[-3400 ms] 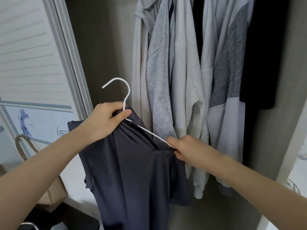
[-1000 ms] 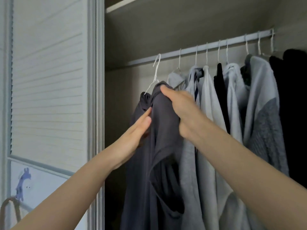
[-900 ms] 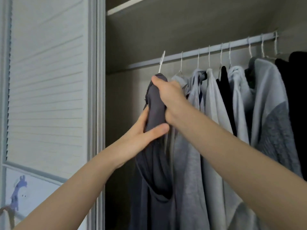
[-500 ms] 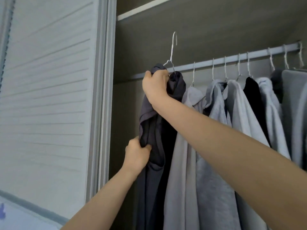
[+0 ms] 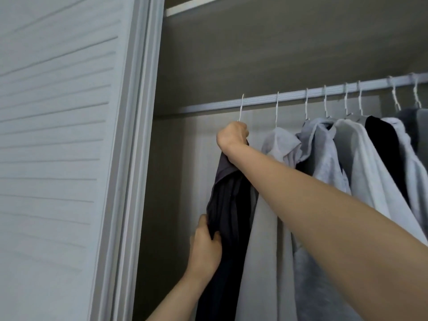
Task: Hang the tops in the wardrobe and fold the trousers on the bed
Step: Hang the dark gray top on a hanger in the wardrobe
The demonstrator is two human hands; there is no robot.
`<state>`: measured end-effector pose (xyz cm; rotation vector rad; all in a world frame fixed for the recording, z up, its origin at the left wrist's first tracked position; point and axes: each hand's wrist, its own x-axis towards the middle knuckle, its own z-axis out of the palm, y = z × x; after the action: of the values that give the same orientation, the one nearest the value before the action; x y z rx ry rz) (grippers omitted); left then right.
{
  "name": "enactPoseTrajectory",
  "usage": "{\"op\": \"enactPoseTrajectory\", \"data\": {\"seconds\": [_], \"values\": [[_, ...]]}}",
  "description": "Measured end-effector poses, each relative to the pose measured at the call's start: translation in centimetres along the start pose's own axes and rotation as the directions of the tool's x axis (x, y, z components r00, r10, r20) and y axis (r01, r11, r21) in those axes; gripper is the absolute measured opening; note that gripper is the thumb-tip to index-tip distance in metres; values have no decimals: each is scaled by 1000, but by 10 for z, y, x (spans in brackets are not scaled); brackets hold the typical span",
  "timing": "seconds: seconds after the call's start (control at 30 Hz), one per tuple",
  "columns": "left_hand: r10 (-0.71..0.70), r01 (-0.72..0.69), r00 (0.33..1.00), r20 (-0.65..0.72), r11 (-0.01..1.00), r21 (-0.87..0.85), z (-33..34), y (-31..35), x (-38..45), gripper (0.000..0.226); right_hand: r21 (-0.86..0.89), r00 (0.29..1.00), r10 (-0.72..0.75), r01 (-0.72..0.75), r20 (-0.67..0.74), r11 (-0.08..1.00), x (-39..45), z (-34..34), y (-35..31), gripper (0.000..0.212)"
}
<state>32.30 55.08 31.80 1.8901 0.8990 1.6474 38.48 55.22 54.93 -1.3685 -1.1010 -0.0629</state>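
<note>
Head view: right hand [image 5: 232, 135] reaches up, fingers curled tight round the neck of the white hanger [image 5: 240, 107], whose hook sits over the wardrobe rail [image 5: 289, 98] at its left end; dark grey top [image 5: 228, 205] hangs beneath it, just beside the pale hung garments [image 5: 347, 163]; left hand [image 5: 205, 247] pinches the top's fabric lower down; louvred door [image 5: 58, 135] stands left.
</note>
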Motion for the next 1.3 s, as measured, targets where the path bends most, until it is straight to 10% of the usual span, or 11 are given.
{"op": "enactPoseTrajectory", "data": {"seconds": [0.3,0.63,1.0,1.3], "values": [[163,-205,958,236,965,166,1,-6,-11,102,-123,991,-55,40,-124,992,18,1,-9,42],[345,-354,935,83,916,189,-4,2,-19,31,-256,987,-102,68,-125,964,26,-10,-26,56],[136,-142,985,104,989,50,-13,-23,-57,80,-380,995,-83,54,-59,923,-18,-33,21,57],[54,-60,993,106,997,51,-12,-17,-90,81,-574,867,-414,495,278,652,-110,-68,56,83]]}}
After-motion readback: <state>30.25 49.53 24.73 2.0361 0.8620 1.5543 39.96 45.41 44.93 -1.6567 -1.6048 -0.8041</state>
